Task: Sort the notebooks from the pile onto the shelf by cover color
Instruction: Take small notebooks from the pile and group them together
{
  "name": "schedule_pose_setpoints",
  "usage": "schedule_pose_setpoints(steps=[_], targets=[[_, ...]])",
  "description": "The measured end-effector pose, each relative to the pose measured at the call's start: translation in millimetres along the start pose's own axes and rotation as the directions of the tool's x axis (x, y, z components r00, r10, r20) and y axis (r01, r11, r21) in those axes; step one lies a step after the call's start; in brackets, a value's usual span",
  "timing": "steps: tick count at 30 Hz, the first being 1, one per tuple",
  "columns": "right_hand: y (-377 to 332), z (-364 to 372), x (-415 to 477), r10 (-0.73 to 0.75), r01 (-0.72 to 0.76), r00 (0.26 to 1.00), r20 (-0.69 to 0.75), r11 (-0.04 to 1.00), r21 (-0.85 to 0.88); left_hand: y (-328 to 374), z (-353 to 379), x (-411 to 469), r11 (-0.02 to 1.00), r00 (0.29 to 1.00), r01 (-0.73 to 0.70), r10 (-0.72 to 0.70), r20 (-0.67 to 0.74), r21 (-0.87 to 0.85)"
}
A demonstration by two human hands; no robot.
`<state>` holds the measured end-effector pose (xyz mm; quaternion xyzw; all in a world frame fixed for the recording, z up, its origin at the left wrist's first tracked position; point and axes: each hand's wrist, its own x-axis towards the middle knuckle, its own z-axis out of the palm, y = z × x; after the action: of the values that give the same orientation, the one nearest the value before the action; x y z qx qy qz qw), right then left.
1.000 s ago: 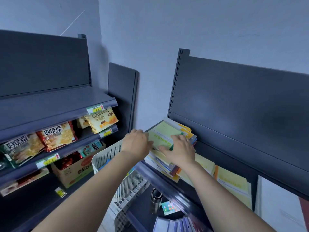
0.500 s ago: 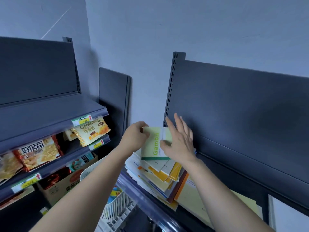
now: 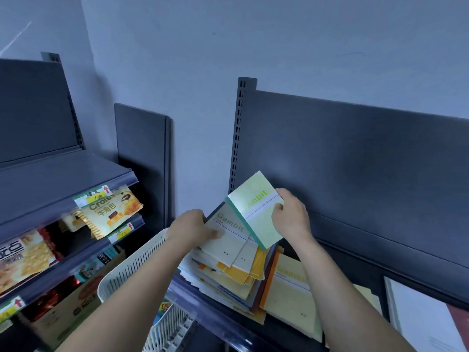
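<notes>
- Dim, cool, bluish light all over; the wall [image 3: 253, 34] reads flat grey-blue, with no lamp in shot.
- A soft-edged shadow sits on the wall just right of the side panel [image 3: 142, 161].
- Pale sheen drifts across the dark back panel [image 3: 355, 158], no hard glare.
- Snack packets [image 3: 25, 255] at the left edge are smeared and stretched.
- The slotted upright [image 3: 238, 135] leans, a wide-angle bend.
- Green notebook [image 3: 256, 212] in the right hand [image 3: 291, 219]: lettering soft and washed out.
- Small print on the notebook pile [image 3: 236, 273] is mushy too.
</notes>
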<state>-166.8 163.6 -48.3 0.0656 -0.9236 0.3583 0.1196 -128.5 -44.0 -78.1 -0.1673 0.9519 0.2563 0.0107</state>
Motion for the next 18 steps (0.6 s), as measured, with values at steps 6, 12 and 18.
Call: schedule_pose_setpoints(steps=[6,12,18], targets=[[25.9,-14.0,-21.0,0.138,-0.122,0.979,-0.15,0.986,0.11,9.6,-3.5,-6.7,0.986,0.972,-0.112,0.084,-0.217,-0.12],[58.7,-30.8,-65.7,0.299,-0.267,0.894,-0.333,0.954,0.141,36.7,3.6,-36.3,0.814,0.926,-0.331,0.185,-0.328,-0.477],[96.9,-54.1,-103.6,0.433,-0.373,0.82,-0.375,0.9,0.225,72.7,43.7,-76.1,0.732,0.897,-0.442,0.36,-0.257,-0.519]])
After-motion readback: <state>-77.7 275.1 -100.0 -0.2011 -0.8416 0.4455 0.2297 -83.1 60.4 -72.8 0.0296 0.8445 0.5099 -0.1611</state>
